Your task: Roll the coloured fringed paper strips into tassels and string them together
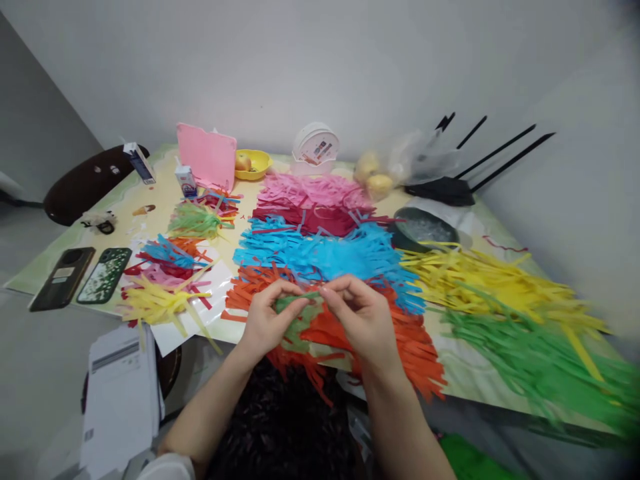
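My left hand (274, 317) pinches a piece of pale green fringed paper (299, 325) between thumb and fingers. At the upper edge of that piece, my right hand (357, 317) is closed too, its thumb and fingertips pinching the same paper. Both hands hover over orange fringed paper (410, 353) at the table's near edge. Behind it lie blue fringed paper (330, 253), dark red strips (320, 220) and pink fringed paper (315, 193). Yellow fringed paper (500, 280) and green fringed paper (545, 350) spread to the right.
Multicoloured tassel bunches (165, 293) lie at left beside two phones (63, 279). Farther back stand a pink board (207, 155), a milk carton (186, 181), a yellow bowl (260, 165), a round pink-white container (316, 148) and a black router (440, 191). A dark green bowl (425, 230) sits right of the blue paper.
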